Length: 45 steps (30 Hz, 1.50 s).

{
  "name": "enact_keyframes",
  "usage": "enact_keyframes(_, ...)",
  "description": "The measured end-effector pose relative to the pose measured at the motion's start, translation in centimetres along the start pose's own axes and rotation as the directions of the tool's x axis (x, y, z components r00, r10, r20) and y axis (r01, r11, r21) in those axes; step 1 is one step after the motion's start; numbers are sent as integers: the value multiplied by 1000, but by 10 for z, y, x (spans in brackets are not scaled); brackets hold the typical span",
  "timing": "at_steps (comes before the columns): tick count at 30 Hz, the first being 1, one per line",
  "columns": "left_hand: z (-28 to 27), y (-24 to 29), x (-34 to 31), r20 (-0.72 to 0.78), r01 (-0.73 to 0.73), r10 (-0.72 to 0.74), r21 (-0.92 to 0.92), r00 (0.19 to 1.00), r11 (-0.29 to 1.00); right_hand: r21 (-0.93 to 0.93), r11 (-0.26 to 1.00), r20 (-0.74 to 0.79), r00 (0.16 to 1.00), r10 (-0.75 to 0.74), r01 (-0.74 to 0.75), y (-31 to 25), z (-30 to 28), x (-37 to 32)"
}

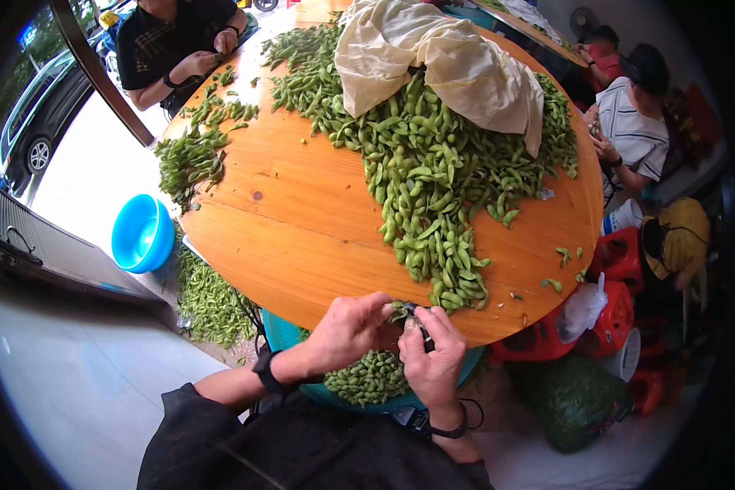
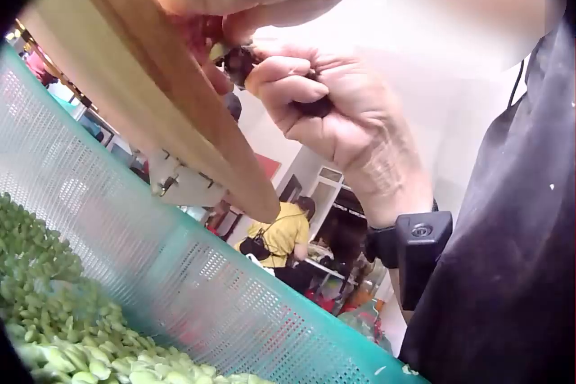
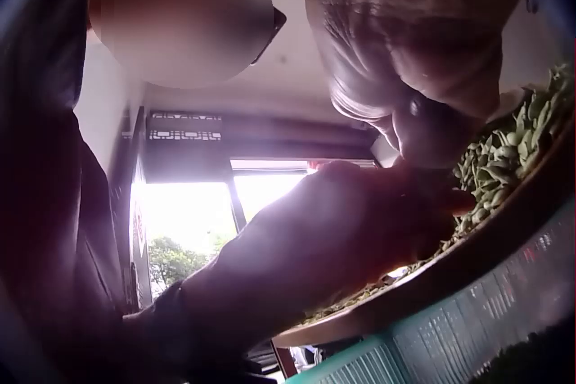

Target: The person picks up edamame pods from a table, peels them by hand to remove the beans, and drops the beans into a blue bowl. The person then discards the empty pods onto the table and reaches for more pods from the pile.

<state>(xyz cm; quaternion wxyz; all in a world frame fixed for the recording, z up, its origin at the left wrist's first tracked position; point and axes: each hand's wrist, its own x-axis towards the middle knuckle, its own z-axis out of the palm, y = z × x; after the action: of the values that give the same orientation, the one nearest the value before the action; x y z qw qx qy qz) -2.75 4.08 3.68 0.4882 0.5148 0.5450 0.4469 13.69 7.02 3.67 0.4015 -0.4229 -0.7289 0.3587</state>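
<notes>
At the near edge of the round wooden table (image 1: 302, 237), my left hand (image 1: 347, 331) pinches a green soybean pod (image 1: 398, 311). My right hand (image 1: 434, 359) meets it there, fingers curled round a small dark tool (image 2: 238, 63). Most of that tool is hidden in the fingers, so I cannot tell its kind. A heap of soybean pods (image 1: 425, 188) spreads over the table, its tip just beyond both hands. Below the hands stands a teal mesh basket (image 2: 297, 312) holding many pods (image 1: 369, 378).
A cream cloth (image 1: 433, 57) covers the heap's far part. Leafy pods (image 1: 192, 155) lie at the left edge, with a blue basin (image 1: 143, 234) and more pods (image 1: 212, 298) on the floor. Red stools (image 1: 612, 318) and a dark green bag (image 1: 572, 400) stand right. Other people sit around.
</notes>
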Motion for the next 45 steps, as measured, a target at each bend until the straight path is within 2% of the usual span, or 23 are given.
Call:
enact_keyframes(1,-6,1,2,107,160,-149,-104,983,982,193,973,80,991,111,-124,2,-3,1)
enact_keyframes(2,-14,-3,4,250,178,-123,-212,960,961,365,895,179,963,202,-255,4,-6,1)
enact_keyframes(3,-16,0,4,248,178,-122,-215,961,960,363,896,181,963,201,-256,6,-8,1)
enact_keyframes(6,-20,4,4,403,382,-228,-358,886,852,269,944,214,968,132,-189,8,-8,1)
enact_keyframes(8,-19,9,2,388,387,-235,-380,891,840,-117,972,72,978,-194,201,-5,-3,2)
enact_keyframes(12,-4,3,-8,306,355,-214,-545,928,759,-334,907,-1,962,-273,257,-10,16,-12)
enact_keyframes(15,12,-6,-15,162,278,-227,-596,960,753,-343,896,-7,953,-304,283,-9,19,-9)
enact_keyframes(23,14,-4,-12,195,303,-238,-734,951,608,-244,936,-5,965,-264,254,-11,12,-6)
enact_keyframes(25,10,-10,-14,292,327,-149,-867,945,376,-209,944,-7,965,-262,255,-10,8,-3)
enact_keyframes(26,9,-8,-16,293,328,-149,-866,944,377,-174,951,-9,965,-261,255,-9,4,1)
enact_keyframes(28,3,4,-19,330,346,-183,-548,926,762,-11,998,57,996,-68,69,-9,-19,2)
enact_keyframes(29,-4,-3,-21,454,358,-126,-473,882,805,70,997,105,994,29,-37,-3,-34,-2)
enact_keyframes(31,-17,4,-20,586,144,-2,-197,810,970,66,990,200,973,111,-127,-3,-78,-6)
enact_keyframes(32,-23,8,-16,584,145,-3,-197,812,970,-29,993,286,951,122,-118,-2,-105,-7)
enact_keyframes(33,-31,15,-10,544,-113,109,-26,832,993,-124,987,367,919,140,-101,0,-130,-9)
enact_keyframes(34,-38,22,-2,523,-352,226,155,822,923,-178,978,449,875,181,-112,-1,-152,-12)
enact_keyframes(35,-47,31,11,448,-248,80,329,890,911,-231,966,523,823,223,-115,0,-167,-15)
enact_keyframes(36,-49,23,26,291,-291,175,424,940,858,-231,967,524,823,220,-111,5,-174,-20)
enact_keyframes(38,-55,25,62,106,-248,239,658,965,711,-453,867,306,878,368,-205,15,-181,-28)
enact_keyframes(39,-58,10,81,37,-219,277,717,960,661,-451,869,307,879,364,-202,19,-178,-29)
enact_keyframes(41,-59,11,97,38,-205,286,787,957,582,-421,868,144,926,350,-263,26,-169,-30)
enact_keyframes(43,-54,4,105,17,-187,296,810,955,555,-389,876,142,921,362,-284,26,-160,-28)
enact_keyframes(45,-52,0,108,2,-170,302,832,953,529,-368,913,198,944,264,-178,28,-151,-25)
